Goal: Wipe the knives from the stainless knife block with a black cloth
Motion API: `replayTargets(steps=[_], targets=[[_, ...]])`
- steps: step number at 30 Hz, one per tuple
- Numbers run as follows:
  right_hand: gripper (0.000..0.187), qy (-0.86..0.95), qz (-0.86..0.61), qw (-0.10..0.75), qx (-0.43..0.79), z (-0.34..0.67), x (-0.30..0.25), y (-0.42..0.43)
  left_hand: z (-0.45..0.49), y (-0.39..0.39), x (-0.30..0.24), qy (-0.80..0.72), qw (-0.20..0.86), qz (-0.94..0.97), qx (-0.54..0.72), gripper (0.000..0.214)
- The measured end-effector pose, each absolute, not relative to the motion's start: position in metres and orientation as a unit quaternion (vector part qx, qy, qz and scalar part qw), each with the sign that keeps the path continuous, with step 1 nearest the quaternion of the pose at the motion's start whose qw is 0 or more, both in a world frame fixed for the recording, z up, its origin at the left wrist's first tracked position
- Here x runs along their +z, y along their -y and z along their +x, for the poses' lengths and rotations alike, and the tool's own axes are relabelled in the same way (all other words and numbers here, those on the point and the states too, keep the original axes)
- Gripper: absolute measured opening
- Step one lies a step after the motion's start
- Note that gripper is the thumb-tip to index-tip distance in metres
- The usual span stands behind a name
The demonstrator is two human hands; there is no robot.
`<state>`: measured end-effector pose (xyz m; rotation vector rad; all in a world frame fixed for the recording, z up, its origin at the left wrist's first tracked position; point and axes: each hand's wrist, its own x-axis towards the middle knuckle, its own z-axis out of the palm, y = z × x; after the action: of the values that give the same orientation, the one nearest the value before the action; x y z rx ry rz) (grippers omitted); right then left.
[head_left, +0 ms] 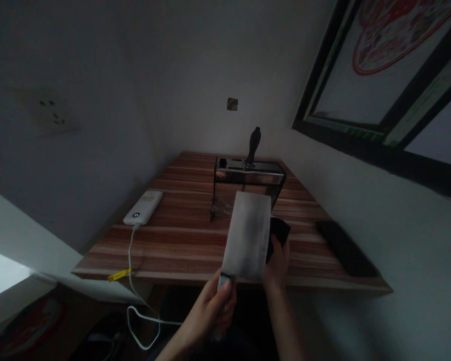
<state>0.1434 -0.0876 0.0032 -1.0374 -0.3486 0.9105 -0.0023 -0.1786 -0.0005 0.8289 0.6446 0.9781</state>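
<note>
My left hand [209,307] is closed round the handle of a cleaver [248,235]. Its broad steel blade lies flat towards me, above the front edge of the wooden table [180,240]. My right hand [277,260] is half hidden behind the blade and grips a dark object [280,231], pressed against the blade's far side. Behind them stands a metal knife rack [248,180] with one black-handled knife [253,145] upright in a slot.
A white power bank [143,207] lies at the table's left, its white cable [135,281] hanging over the front edge. A flat dark slab [346,248] lies at the right by the wall. A framed window [391,85] is at the upper right.
</note>
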Motion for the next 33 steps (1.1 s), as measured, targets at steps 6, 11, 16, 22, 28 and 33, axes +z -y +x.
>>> replayTargets(steps=[6,11,16,22,28,33], targets=[[0.052,0.154,-0.477,0.758,0.417,0.170,0.004,0.092,-0.005,0.192,-0.023,-0.356,0.748,0.388,0.404,0.039],[0.044,0.182,-0.465,0.813,0.299,0.189,0.015,0.099,-0.003,0.192,-0.038,-0.363,0.765,0.358,0.392,0.035],[0.031,0.505,-0.487,0.706,0.094,0.174,0.020,0.125,-0.002,0.188,-0.047,-0.390,0.758,0.338,0.398,0.038],[0.061,0.823,-0.386,0.413,0.049,0.138,0.003,0.143,-0.004,0.182,-0.054,-0.392,0.762,0.329,0.396,0.036],[0.062,0.861,-0.397,0.315,0.037,0.133,-0.012,0.153,-0.003,0.183,-0.055,-0.368,0.761,0.321,0.426,0.034],[0.057,0.855,-0.390,0.334,0.075,0.150,-0.010,0.153,-0.006,0.184,-0.050,-0.345,0.778,0.314,0.421,0.033]])
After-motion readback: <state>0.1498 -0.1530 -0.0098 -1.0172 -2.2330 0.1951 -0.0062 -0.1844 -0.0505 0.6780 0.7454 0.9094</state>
